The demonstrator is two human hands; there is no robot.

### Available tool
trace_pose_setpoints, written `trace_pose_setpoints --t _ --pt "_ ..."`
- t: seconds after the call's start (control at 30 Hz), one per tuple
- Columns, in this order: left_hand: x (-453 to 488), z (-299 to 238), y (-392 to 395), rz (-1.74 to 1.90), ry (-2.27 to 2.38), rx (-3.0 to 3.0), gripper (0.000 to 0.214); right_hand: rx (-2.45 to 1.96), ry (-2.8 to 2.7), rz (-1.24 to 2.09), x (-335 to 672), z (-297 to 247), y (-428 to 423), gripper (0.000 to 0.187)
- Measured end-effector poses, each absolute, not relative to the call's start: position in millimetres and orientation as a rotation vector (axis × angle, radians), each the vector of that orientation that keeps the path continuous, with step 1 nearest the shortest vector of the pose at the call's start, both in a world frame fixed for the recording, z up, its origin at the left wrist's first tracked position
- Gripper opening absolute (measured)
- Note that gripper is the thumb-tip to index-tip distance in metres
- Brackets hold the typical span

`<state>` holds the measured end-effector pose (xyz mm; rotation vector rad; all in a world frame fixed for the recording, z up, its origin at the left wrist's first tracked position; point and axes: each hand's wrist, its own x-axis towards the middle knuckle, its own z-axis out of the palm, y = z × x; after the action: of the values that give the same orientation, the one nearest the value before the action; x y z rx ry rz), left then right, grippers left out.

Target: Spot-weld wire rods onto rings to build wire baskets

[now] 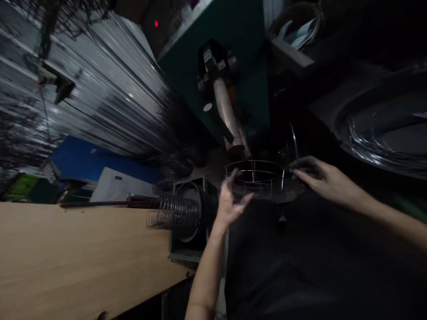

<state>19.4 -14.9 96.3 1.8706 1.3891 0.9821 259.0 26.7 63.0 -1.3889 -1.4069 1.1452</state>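
A round wire frame [252,171] of thin metal rings and uprights sits below the tip of a machine arm [227,111]. At its left side is my left hand [230,202], thumb and fingers spread, with nothing seen in its grasp. To the right of the frame, my right hand [312,174] has its thumb and fingers pinched together. A curved metal wire [294,140] rises from those darkened fingertips. The exact grip is dim and blurred. I cannot tell whether the left fingertips touch the frame.
A green machine body [247,58] stands ahead. On the left, a row of wire rings [173,212] hangs on a rod beside a wooden board [83,253]. Coiled wire [370,149] lies at right. Long metal rods [110,84] fill the upper left.
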Motion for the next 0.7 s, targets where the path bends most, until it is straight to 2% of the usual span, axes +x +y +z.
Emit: trace_pose_setpoints --t 0.1,0.17,0.33,0.5,0.7 --pt "-14 74 19 0.937 1.448 2.146 0.095 -1.416 -1.393 1.107 242 75 70 0.011" --pt "-13 55 42 0.972 1.472 2.170 0.089 -1.362 -1.246 1.218 225 86 93 0.012" --pt "4 23 58 1.378 1.412 2.011 0.075 -1.243 -1.009 1.499 190 94 119 0.020" --pt "-1 15 49 1.501 1.333 1.939 0.075 -1.171 -1.102 1.566 179 92 121 0.030" --pt "-6 17 54 1.516 1.357 1.912 0.072 -1.167 -1.048 1.557 169 99 124 0.027"
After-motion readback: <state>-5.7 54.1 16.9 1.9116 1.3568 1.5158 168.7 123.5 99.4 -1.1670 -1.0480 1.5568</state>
